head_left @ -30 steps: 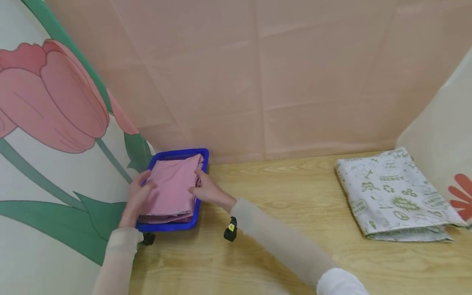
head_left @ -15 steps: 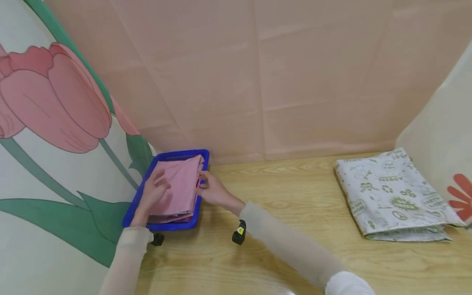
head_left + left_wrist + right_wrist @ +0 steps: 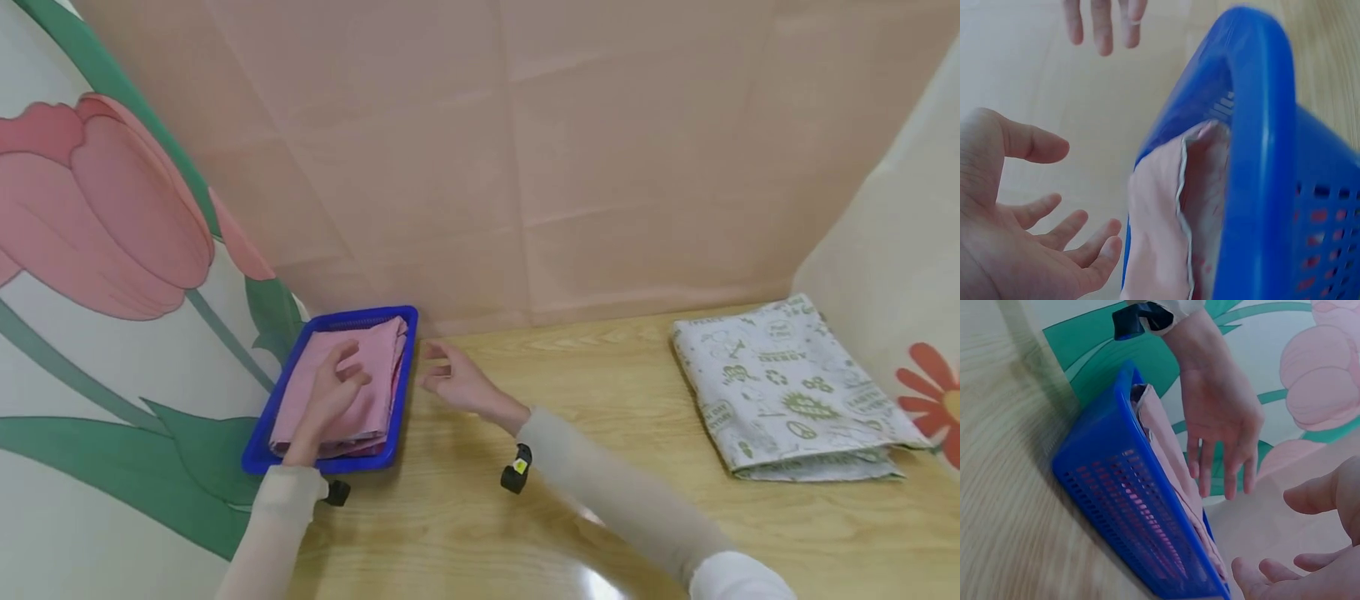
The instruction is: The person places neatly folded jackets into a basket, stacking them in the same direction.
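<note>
A folded pink cloth (image 3: 303,375) lies in a blue plastic basket (image 3: 401,400) at the left of the table. Above the cloth hovers my left hand (image 3: 330,396), fingers loosely bent and holding nothing. My right hand (image 3: 461,379) is in the air just right of the basket, also without anything in it. In the left wrist view the cloth (image 3: 1157,215) shows a pale stitched edge near the basket rim (image 3: 1263,156). Through the basket's perforated side (image 3: 1129,500) in the right wrist view, pink and reddish fabric shows.
On the right of the wood-grain table (image 3: 570,400) lies a folded white cloth with green print (image 3: 795,383). A tulip-patterned panel (image 3: 142,225) borders the left side. A plain pinkish-tan sheet (image 3: 510,167) hangs behind, and a pale panel (image 3: 892,275) stands at right.
Both hands have come away from the pink cloth and basket and moved to the right. The left side of the basket rim is now uncovered. The cloth stays in the basket.
</note>
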`<state>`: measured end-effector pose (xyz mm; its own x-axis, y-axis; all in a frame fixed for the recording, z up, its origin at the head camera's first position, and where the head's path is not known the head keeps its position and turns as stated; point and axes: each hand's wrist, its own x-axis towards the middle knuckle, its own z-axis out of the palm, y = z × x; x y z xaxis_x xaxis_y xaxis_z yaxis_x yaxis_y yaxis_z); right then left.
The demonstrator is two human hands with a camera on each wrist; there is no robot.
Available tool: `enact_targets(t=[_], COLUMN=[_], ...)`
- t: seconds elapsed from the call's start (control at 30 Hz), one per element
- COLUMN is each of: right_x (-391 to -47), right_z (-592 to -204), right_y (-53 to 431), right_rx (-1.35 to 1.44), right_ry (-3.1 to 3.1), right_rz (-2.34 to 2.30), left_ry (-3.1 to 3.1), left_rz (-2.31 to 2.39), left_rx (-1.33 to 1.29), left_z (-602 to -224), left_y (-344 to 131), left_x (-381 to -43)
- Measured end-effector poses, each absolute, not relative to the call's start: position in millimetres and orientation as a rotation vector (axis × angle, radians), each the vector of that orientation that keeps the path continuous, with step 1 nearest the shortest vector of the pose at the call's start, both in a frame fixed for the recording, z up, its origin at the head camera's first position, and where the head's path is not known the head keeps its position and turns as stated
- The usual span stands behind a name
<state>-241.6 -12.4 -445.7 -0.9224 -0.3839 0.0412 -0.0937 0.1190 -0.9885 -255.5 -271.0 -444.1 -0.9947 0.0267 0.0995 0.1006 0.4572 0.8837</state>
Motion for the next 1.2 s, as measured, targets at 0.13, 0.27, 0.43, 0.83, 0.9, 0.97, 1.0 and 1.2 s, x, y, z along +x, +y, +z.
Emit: enact_targets(t=[0.13,0.27,0.43,0.83,0.9,0.97,1.0,1.2], right_x=[-241.8,-240.4,-238.8,-234.9,-233.9,-232.8,-232.1,-230.0], right_z=[-442.6,-440.9,-439.7,-446.7,-448.0,-448.7,-448.9,-446.8], right_y=[2.8,20.1,44.3,98.2,106.0,114.0,118.1,143.4], right_rx=[-0.482,-0.492,-0.489,-0.489,-0.492,-0.487,-0.482,-0.465], right_ry=[2.188,2.240,2.261,2.312,2.322,2.337,2.344,2.400], right_rz=[-1.889,-1.867,-1.849,-1.848,-1.843,-1.831,-1.824,-1.793], left_ry=[-2.585,-2.545,-2.520,-2.487,-2.479,-2.473,-2.469,-2.443], left_rz=[-1.628,-1.607,-1.644,-1.725,-1.735,-1.751,-1.760,-1.823], left_rx=[-0.137,-0.190,-0.226,-0.246,-0.251,-0.253,-0.250,-0.285], left_z=[-443.3,-451.1,-448.2,-444.4,-444.6,-445.0,-445.5,-446.8], left_y=[-261.0,-255.3,-243.5,-209.5,-204.7,-199.6,-197.2,-183.9], left_x=[-253.1,-255.7,-256.2,-250.2,-248.7,-247.4,-247.2,-244.5])
